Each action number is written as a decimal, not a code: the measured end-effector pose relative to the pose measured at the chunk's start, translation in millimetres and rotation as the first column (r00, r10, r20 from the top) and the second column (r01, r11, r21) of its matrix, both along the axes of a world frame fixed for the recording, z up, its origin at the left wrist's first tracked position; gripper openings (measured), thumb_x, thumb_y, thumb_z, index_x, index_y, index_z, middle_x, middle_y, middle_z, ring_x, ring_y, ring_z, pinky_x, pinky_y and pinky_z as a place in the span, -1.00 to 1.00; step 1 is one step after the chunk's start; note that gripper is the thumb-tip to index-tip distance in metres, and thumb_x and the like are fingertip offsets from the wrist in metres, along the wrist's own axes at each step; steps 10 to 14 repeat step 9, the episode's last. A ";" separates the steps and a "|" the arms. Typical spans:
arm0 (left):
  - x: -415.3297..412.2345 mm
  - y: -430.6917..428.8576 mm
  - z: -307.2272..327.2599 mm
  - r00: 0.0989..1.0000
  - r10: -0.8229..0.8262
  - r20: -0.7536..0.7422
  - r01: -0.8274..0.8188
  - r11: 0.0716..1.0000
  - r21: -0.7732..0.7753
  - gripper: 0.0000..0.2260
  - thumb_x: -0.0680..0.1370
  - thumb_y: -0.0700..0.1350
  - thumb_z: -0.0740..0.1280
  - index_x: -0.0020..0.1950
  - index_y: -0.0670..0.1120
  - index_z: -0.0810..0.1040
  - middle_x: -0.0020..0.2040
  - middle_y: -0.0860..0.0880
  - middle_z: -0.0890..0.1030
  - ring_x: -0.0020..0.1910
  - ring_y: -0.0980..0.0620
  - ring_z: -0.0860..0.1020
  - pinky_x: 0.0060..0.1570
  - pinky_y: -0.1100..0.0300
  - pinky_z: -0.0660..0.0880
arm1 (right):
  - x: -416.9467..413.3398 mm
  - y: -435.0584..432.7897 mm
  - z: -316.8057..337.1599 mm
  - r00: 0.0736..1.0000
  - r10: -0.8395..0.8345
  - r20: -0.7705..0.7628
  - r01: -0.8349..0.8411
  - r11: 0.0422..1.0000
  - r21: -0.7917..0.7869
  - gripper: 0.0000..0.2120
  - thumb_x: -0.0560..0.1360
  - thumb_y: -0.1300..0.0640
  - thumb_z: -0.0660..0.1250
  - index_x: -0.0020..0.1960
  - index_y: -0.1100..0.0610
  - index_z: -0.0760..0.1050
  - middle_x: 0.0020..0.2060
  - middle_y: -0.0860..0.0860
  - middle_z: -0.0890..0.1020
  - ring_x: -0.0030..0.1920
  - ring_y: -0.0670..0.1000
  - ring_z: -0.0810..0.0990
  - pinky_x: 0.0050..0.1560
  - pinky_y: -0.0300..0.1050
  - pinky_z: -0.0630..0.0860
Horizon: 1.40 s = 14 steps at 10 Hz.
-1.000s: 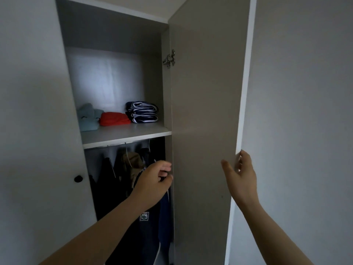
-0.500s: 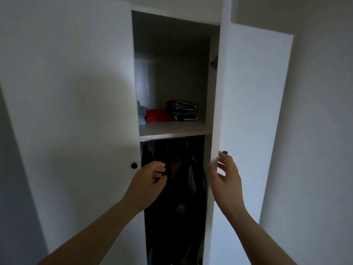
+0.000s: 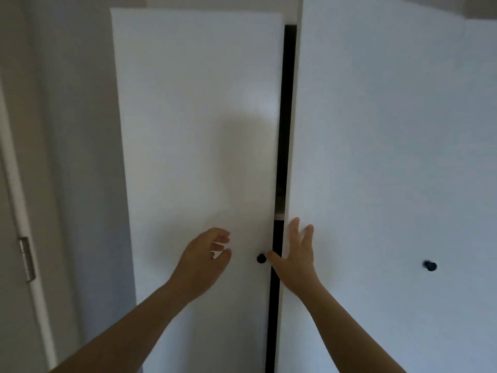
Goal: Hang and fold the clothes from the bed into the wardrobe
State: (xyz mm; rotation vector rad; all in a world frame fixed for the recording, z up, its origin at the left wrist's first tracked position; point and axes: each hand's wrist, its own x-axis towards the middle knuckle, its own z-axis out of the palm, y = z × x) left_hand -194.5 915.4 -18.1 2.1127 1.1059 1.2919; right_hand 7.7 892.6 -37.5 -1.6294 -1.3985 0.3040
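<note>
Right hand point(image 3: 298, 254) lay spread flat on right door point(image 3: 390, 130); I swung it from wide open to thin gap point(image 3: 285, 117). Left hand point(image 3: 204, 261) loosely curled, empty, near knob point(image 3: 261, 258). Clothes behind doors, unseen; task judged nearly done.

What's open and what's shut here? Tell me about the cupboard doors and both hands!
Left door: almost shut, thin dark gap beside it.
Right door: almost shut, not meeting the left door.
Left hand: fingers loosely curled, holding nothing.
Right hand: fingers straight, flat against the right door.
</note>
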 end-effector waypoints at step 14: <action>-18.2 23.9 -4.2 0.990 0.143 0.006 -0.143 0.989 -0.024 -0.76 0.53 -0.19 0.33 0.19 0.00 0.51 0.04 0.13 0.59 0.00 0.20 0.56 0.02 0.28 0.50 | 22.5 61.0 20.5 1.000 0.018 -0.011 -0.018 1.000 -0.025 -0.43 0.56 0.04 0.32 0.50 0.12 0.25 0.49 0.08 0.28 0.40 0.08 0.37 0.32 -0.10 0.36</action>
